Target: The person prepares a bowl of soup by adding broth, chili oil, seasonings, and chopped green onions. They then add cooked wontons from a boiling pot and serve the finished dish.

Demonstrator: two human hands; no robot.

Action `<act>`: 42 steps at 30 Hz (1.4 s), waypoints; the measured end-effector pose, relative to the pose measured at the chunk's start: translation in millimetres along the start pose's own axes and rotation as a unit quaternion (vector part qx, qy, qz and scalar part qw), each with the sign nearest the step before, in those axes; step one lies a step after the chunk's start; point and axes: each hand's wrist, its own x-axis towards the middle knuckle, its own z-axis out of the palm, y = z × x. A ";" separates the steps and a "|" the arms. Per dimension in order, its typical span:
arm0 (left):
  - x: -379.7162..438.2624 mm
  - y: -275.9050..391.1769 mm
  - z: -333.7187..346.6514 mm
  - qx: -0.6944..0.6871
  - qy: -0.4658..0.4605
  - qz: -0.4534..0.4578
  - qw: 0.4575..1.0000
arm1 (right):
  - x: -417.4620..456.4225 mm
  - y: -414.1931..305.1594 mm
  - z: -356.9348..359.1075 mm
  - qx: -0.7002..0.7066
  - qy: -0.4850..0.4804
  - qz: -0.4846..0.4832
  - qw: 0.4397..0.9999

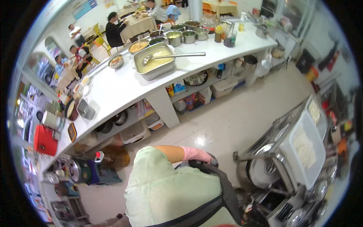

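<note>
My left forearm bends across the front of my pale green top, with a pink covering over the wrist and hand. My left hand (208, 159) is at a dark grey cloth or apron (229, 188) at my front; its fingers are mostly hidden, so what they hold cannot be told. My right hand is out of view. Beyond my body, a rectangular metal pan (156, 72) of pale yellow liquid stands on the white counter (113, 88). A metal ladle (184, 55) lies across it, its bowl in the liquid and its handle over the right rim.
Metal pots (173, 42) of food, squeeze bottles (218, 34) and a bowl (115, 61) stand on the counter. Shelves below hold tubs (224, 87). At right are a white plastic tray (319, 167) of pale food and a lidded pot (261, 173). People sit at tables beyond.
</note>
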 end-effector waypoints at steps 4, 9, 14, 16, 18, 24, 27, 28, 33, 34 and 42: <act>28.9 10.3 23.2 -0.226 -0.030 -0.075 0.971 | 21.6 2.1 -28.8 -0.037 -0.004 -0.003 0.999; 77.4 -9.1 75.4 -0.107 -0.044 -0.019 0.993 | -36.7 113.0 -49.2 0.009 -0.004 -0.029 1.000; 70.1 -9.8 163.3 -0.115 0.006 -0.039 0.993 | -107.1 157.3 -114.1 -0.001 0.171 -0.201 0.965; 60.6 13.1 204.9 0.218 0.068 -0.127 0.965 | -162.7 161.0 -136.4 0.014 0.146 -0.103 0.984; 69.1 64.9 232.7 0.403 0.178 0.010 0.897 | -183.9 158.2 -160.5 -0.002 0.145 -0.033 0.989; 104.4 291.5 196.6 0.269 0.250 0.286 0.885 | -209.4 175.9 -208.1 0.112 0.257 0.070 0.957; 130.2 379.0 139.8 0.260 0.426 0.345 0.795 | -247.8 208.8 -215.7 0.112 0.238 0.081 0.961; 148.3 403.4 107.7 0.237 0.462 0.314 0.795 | -255.8 220.4 -213.3 0.137 0.240 0.064 0.959; 290.0 466.0 -96.3 -0.168 0.479 0.214 0.834 | -252.6 274.3 -191.0 0.186 0.268 0.229 0.917; 319.4 479.3 -132.9 -0.329 0.425 0.161 0.828 | -250.5 282.3 -184.2 0.223 0.262 0.292 0.893; 416.6 497.7 -250.3 -0.177 0.442 0.029 0.879 | -214.0 284.5 -145.1 0.380 0.292 0.433 0.764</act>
